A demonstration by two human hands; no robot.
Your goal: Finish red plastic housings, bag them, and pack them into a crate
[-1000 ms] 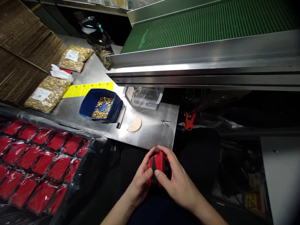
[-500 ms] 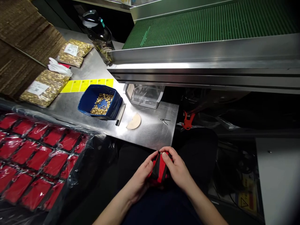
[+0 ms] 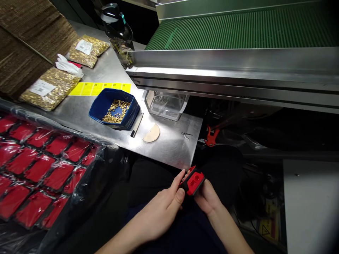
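Observation:
A red and black plastic part (image 3: 195, 182) is held over my lap, its red end with two recesses facing up. My left hand (image 3: 169, 203) grips its left side, thumb and fingers closed on the black portion. From below and the right, my right hand (image 3: 208, 197) supports the same part; most of its fingers are hidden behind it. Just beyond lies the metal table (image 3: 174, 151), its near corner close to the part. A pair of small nippers (image 3: 186, 134) and a cut tan disc (image 3: 152, 134) rest on that table.
A blue bin (image 3: 113, 106) holds small brass pieces, with bags of brass pieces (image 3: 53, 88) farther left. Red parts (image 3: 37, 169) under plastic film fill the lower left. A green conveyor (image 3: 238, 31) with a metal side rail runs above. A clear bin (image 3: 166, 106) sits under the rail.
The red and black part has been turned so its recessed red end shows. My right hand has shifted from its top to underneath, and the view has moved slightly.

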